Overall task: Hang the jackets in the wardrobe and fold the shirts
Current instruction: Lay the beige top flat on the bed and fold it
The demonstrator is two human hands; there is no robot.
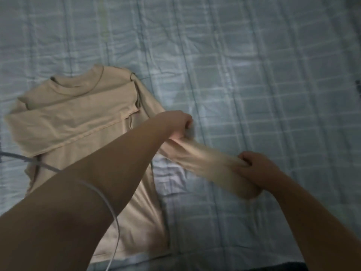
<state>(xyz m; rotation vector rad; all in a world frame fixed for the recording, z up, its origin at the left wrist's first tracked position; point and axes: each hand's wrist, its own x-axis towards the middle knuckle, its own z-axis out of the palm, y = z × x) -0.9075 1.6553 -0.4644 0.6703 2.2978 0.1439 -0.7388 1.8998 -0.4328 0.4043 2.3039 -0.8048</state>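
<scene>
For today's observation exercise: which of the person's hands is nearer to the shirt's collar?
Left. The left hand grips the sleeve just right of the shirt body, below the collar. The right hand holds the sleeve's far end, farther right and lower.

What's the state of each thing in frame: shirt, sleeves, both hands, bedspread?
shirt: flat on the bedspread, collar away from the camera, partly folded
far sleeve: folded across the chest
near sleeve: lifted off the bed, stretched between both hands, blurred
left hand: closed on the near sleeve close to the shoulder
right hand: closed on the near sleeve's cuff end
bedspread: spread out, lightly wrinkled
cable: draped over the left forearm
</scene>
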